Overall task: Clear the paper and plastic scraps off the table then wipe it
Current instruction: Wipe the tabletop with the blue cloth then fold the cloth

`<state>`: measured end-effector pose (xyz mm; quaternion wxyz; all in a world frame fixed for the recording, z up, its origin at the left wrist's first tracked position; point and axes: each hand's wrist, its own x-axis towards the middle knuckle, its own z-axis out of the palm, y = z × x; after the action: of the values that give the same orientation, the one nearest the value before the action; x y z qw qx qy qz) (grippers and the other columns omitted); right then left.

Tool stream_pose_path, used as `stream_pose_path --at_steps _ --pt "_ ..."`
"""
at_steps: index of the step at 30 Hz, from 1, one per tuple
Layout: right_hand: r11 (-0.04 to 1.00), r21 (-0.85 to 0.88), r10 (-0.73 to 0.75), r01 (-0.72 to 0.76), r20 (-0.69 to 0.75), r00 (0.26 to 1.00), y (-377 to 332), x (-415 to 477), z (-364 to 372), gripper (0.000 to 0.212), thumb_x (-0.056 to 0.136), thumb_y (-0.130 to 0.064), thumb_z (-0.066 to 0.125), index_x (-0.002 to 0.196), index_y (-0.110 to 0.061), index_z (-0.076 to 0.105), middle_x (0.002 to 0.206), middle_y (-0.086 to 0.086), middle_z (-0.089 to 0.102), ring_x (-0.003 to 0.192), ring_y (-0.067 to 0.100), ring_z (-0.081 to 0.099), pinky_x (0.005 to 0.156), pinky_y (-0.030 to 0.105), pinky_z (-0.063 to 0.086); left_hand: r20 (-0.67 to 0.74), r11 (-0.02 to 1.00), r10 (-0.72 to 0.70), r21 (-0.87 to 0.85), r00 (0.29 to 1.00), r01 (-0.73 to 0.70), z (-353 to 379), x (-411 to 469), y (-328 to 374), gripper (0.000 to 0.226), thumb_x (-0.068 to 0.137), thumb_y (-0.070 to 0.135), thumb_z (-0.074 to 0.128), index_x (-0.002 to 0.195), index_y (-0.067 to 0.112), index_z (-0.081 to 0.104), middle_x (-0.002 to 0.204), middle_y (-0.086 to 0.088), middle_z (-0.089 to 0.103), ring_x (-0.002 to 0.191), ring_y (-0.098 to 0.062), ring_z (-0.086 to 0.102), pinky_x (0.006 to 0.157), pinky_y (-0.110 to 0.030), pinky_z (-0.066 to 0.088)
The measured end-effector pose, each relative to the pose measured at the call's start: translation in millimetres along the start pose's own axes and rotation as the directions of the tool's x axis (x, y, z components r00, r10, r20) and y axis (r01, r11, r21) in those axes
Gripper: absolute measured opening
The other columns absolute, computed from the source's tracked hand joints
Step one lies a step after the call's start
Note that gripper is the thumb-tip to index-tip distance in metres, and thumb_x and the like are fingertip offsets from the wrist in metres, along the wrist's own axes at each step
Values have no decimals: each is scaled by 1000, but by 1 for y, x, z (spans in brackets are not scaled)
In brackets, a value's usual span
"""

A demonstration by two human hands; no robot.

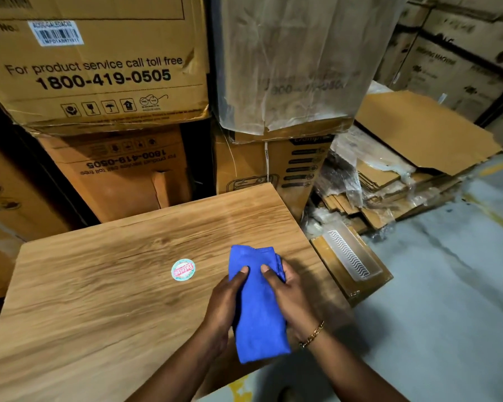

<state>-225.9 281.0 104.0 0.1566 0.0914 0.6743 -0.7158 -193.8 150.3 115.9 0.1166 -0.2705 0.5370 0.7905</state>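
A folded blue cloth point(257, 311) is held above the right part of the wooden table point(99, 285). My left hand point(225, 303) grips its left edge with the thumb on top. My right hand point(288, 297) grips its right edge, thumb on top too, a gold bracelet on the wrist. A round red and green sticker point(183, 269) lies flat on the tabletop, just left of the cloth. No other scraps show on the table.
Tall stacked cardboard boxes point(99, 76) stand right behind the table. Flattened cardboard and plastic wrap point(389, 175) pile up at the right. A small box with a clear window point(350, 261) leans by the table's right edge. Grey floor point(447, 300) lies to the right.
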Motion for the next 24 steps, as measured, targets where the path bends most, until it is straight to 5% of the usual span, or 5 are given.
stream_pose_path --at_steps 5,9,18,24 --pt "945 247 163 -215 216 963 5 -11 -24 46 84 -28 74 125 -7 69 123 21 71 118 39 67 105 54 51 -100 984 149 -78 984 -157 18 6 -12 26 105 25 57 117 6 70 108 -18 78 94 -35 75 81 -47 60" --pt "972 169 145 -161 108 984 14 -1 -43 28 95 -11 69 123 -10 69 119 16 74 111 31 72 96 43 58 -125 982 181 -25 975 -186 43 15 -20 24 104 24 59 113 5 70 107 -20 77 90 -30 74 73 -38 61" --pt "971 148 167 -190 152 974 2 61 -162 30 100 -8 60 128 -18 66 122 8 75 111 26 72 89 37 59 -84 996 89 -18 992 -91 150 61 -47 22 106 18 54 118 8 68 109 -13 79 94 -24 77 71 -30 61" --pt "947 117 273 -301 206 940 13 112 -269 54 80 -1 71 133 -12 63 122 11 74 111 28 72 85 34 60 -91 998 -56 20 994 58 237 117 -75 24 106 29 53 108 13 71 103 -7 80 83 -17 76 63 -27 57"
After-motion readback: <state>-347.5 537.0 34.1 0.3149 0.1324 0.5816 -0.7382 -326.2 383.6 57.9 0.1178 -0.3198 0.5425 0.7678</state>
